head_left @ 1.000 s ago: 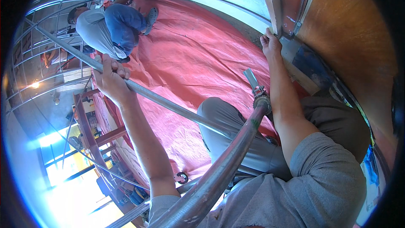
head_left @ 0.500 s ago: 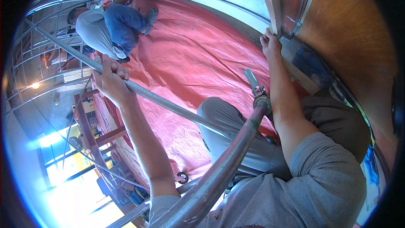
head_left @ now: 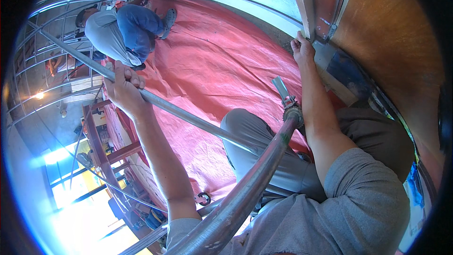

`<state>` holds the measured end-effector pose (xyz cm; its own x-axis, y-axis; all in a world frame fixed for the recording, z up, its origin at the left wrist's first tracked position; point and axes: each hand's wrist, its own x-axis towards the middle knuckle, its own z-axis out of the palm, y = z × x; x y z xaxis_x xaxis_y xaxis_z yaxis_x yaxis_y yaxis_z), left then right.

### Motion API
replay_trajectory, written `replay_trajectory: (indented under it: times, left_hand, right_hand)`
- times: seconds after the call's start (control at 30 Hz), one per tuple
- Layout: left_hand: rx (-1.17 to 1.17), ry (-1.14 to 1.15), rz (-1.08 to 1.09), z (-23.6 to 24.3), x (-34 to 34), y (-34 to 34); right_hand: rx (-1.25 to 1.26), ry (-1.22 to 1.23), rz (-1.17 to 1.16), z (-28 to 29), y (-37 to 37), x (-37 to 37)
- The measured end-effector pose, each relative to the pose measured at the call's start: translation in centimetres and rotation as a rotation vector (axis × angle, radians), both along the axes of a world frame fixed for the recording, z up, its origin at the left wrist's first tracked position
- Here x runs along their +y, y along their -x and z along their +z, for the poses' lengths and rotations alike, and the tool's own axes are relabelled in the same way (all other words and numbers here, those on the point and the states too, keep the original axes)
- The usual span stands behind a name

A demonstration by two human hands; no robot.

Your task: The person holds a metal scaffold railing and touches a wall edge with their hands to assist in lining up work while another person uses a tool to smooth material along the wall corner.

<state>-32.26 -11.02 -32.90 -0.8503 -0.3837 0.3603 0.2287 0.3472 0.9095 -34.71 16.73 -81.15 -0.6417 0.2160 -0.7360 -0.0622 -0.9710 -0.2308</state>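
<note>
window (head_left: pixel 85 222): blown-out white, blue fringing; strongest light, lower left;
lamp (head_left: pixel 39 95): small warm glow;
red sheet (head_left: pixel 212 61): soft fold shadows;
metal pole (head_left: pixel 188 117): pale highlight, sharp;
wooden panel (head_left: pixel 387 42): dimmer, faint sheen;
fisheye rim: black, edges bent

left grip (head_left: pixel 124 85): curled | right grip (head_left: pixel 303 49): partly curled | arms (head_left: pixel 163 163): outstretched

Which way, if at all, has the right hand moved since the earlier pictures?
No: the right hand shows no shift, sitting at the foot of the pale door frame as before.
</note>
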Motion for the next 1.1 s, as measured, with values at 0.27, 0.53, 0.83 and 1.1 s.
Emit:
replay_trajectory:
  times: [0.27, 0.53, 0.83, 1.1]
  left_hand:
    - [-0.007, 0.003, 0.014, 0.04, 0.07, 0.03]
    - [-0.008, -0.02, 0.017, 0.05, -0.03, 0.04]
    - [-0.003, 0.003, -0.002, 0.09, -0.06, -0.07]
    - [-0.016, -0.007, -0.011, 0.05, -0.41, 0.01]
  right_hand:
    - [-0.008, 0.0, -0.006, -0.05, 0.07, -0.01]
    - [0.0, 0.01, 0.005, -0.3, 0.15, 0.04]
    - [0.014, -0.011, 0.012, 0.13, 0.0, -0.02]
    - [-0.008, -0.001, 0.01, 0.17, 0.07, -0.01]
